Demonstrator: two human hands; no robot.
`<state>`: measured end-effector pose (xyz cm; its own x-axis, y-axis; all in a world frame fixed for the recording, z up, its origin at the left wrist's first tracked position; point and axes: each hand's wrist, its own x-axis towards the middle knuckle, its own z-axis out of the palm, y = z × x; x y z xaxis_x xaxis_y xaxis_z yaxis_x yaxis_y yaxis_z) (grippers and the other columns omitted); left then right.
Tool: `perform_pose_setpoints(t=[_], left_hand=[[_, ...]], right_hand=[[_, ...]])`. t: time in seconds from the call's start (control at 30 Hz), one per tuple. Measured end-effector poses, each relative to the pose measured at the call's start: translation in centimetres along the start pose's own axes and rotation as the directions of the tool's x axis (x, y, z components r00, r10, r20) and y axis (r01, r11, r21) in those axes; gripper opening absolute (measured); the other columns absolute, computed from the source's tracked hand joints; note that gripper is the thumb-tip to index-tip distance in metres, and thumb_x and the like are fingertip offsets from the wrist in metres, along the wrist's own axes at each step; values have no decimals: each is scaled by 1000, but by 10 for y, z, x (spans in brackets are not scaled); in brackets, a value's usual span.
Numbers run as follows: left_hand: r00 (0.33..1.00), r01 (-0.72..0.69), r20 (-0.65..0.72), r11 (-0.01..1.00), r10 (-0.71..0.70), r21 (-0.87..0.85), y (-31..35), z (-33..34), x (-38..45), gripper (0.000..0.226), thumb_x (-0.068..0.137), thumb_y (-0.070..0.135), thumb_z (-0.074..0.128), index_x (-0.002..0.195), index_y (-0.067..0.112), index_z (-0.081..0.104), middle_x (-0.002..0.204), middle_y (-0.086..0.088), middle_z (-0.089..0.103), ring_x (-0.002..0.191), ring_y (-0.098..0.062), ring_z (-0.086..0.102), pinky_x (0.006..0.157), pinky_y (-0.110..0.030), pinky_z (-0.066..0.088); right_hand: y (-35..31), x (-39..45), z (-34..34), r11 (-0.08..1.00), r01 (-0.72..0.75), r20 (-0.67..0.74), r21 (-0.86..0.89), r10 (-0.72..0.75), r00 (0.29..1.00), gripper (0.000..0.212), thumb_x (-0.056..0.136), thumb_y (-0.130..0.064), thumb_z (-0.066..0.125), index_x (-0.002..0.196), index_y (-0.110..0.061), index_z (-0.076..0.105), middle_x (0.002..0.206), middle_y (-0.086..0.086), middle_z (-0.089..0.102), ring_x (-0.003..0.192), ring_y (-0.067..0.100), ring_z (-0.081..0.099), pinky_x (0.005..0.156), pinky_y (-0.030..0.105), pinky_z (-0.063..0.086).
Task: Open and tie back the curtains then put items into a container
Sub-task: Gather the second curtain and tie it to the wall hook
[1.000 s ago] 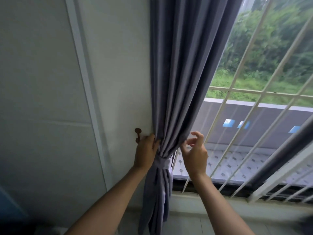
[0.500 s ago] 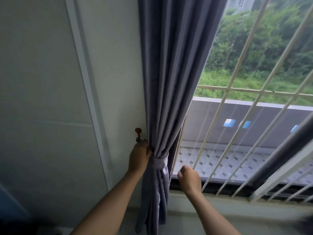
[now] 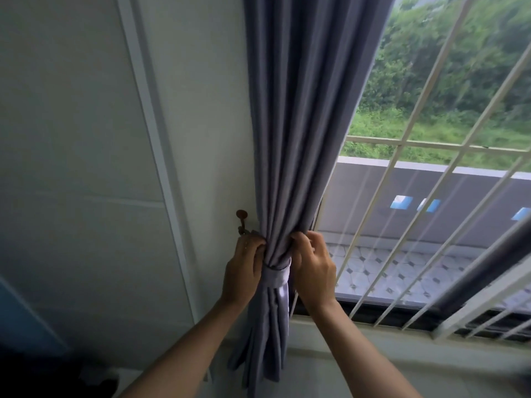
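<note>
Both hands, left (image 3: 242, 271) and right (image 3: 311, 268), closed around gathered curtain (image 3: 290, 139); fingertips buried in folds; tieback (image 3: 275, 275) half hidden

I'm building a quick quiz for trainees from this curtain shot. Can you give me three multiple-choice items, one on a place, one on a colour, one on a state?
1. Where is the wall hook relative to the curtain?
A. To its left, on the wall
B. To its right, on the window bars
C. Below it, on the sill

2. What colour is the curtain?
A. Bright red
B. Grey
C. Yellow

3. What state is the curtain in at hand height?
A. Spread flat across the window
B. Lying on the floor
C. Gathered into a bundle with a tie-back band around it

Answers:
1. A: the brown hook sticks out of the wall just left of the fabric, above the left hand.
2. B: the folds read grey throughout.
3. C: the band wraps the bunched fabric between the left hand and the right hand, and the window bars are uncovered.
</note>
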<state>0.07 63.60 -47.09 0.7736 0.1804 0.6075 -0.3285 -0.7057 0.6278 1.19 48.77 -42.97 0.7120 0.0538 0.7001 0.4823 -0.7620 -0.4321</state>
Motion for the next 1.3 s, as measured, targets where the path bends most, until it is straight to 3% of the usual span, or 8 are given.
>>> perform_pose_setpoints(t=[0.1,0.33,0.6,0.77,0.9,1.0,1.1,1.3], left_hand=[[1000,-4,23,998,5,-65,5,2,5,18,97,16,46,114,18,53,115,4,53,86,-6,58,70,-19,51],[969,-31,242,995,52,-93,1,14,23,17,92,24,58,104,13,64,106,2,58,86,-13,63,75,-19,49],[991,111,70,993,-114,44,-3,36,19,22,89,27,63,85,5,63,85,-6,62,75,-16,59,65,-21,44],[984,114,139,993,-114,5,2,44,15,21,93,28,57,97,9,64,96,-6,67,87,-17,63,75,-22,49],[983,113,147,993,-109,-18,-1,45,-8,19,94,24,56,105,10,62,102,-3,66,90,-10,62,76,-5,39],[989,100,98,990,-109,99,-10,47,-11,20,92,30,55,99,13,63,101,-4,64,99,-17,58,77,-22,48],[997,67,22,980,-72,187,-10,50,-6,21,88,31,57,93,12,66,98,-4,63,107,-21,48,84,-26,48],[992,122,3,981,-124,150,-3,53,-1,25,86,31,52,87,9,64,103,-6,58,100,-20,44,78,-29,47]], right_hand=[[3,5,3,999,-8,5,-53,8,1000,17,86,-18,46,85,-12,61,89,-1,55,65,16,50,43,26,36],[23,1,21,988,-77,189,-137,102,977,7,84,-17,66,85,-12,61,81,1,61,72,24,57,47,33,47],[58,0,27,962,-8,281,-274,88,956,25,65,7,70,73,-12,57,69,0,52,54,24,48,46,27,29],[66,2,22,997,40,257,-69,-20,966,18,80,-2,67,90,-13,56,76,3,61,65,24,57,50,34,45],[61,-38,27,944,-311,293,112,268,918,32,88,-10,53,114,-20,38,97,-1,62,76,20,63,60,40,52],[64,-51,39,847,-527,435,-66,500,749,24,87,-7,46,109,-14,41,95,5,63,77,27,60,65,43,51],[59,-50,51,888,-382,617,-254,453,644,15,94,-25,44,100,-12,49,94,8,64,80,29,57,60,36,43],[57,-44,67,913,-227,598,-338,394,698,21,96,-24,43,90,-7,52,90,12,64,78,33,52,57,33,31]])
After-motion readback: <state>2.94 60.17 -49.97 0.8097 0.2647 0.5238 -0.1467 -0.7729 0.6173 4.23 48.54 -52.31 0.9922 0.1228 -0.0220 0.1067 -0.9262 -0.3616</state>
